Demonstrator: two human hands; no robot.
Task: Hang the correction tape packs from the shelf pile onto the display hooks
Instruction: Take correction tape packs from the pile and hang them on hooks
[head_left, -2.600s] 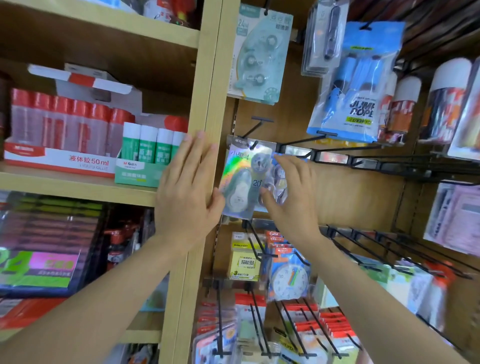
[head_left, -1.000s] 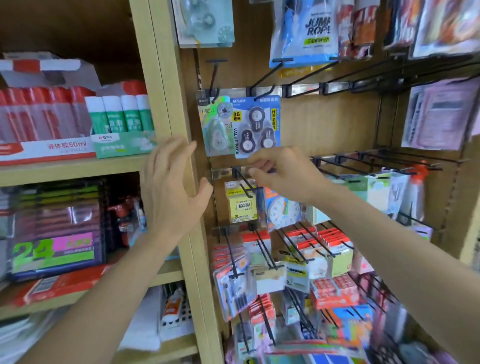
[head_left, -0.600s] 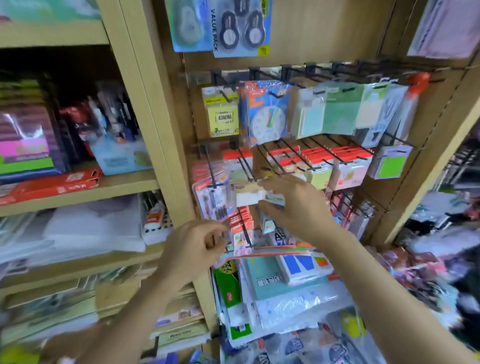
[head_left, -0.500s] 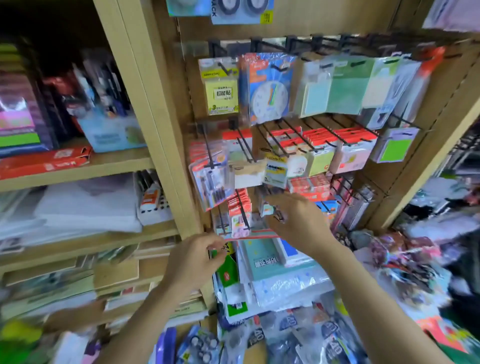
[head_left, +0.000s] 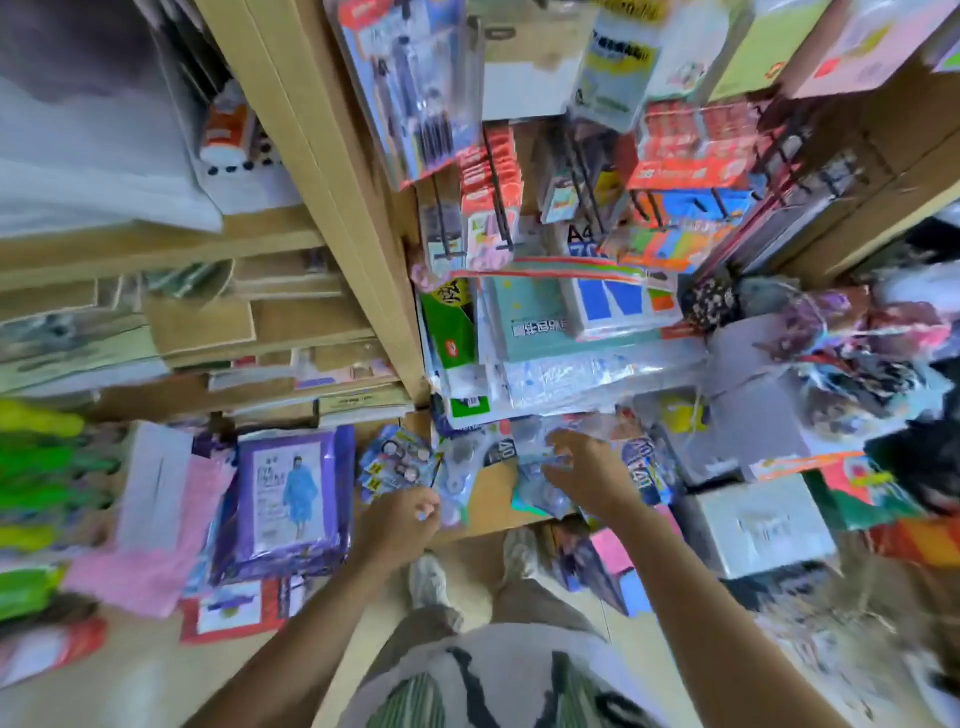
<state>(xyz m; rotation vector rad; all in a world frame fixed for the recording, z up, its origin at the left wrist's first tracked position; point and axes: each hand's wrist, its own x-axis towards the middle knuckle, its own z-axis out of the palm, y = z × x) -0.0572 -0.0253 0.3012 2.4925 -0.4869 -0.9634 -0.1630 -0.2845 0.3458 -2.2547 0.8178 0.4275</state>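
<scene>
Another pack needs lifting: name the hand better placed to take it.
Likely right: the right hand has fingers spread over the correction tape packs; the left hand is curled at the pile's edge.

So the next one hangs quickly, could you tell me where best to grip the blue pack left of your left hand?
Probably pinch the blue pack by its thin near edge, coming from the front and above: it lies flat on top, so that edge looks free, while the round tapes fill its middle.

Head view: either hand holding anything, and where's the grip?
Left hand pinches a correction tape pack by its near edge. Right hand reaches into the pile; grip unclear.
</scene>
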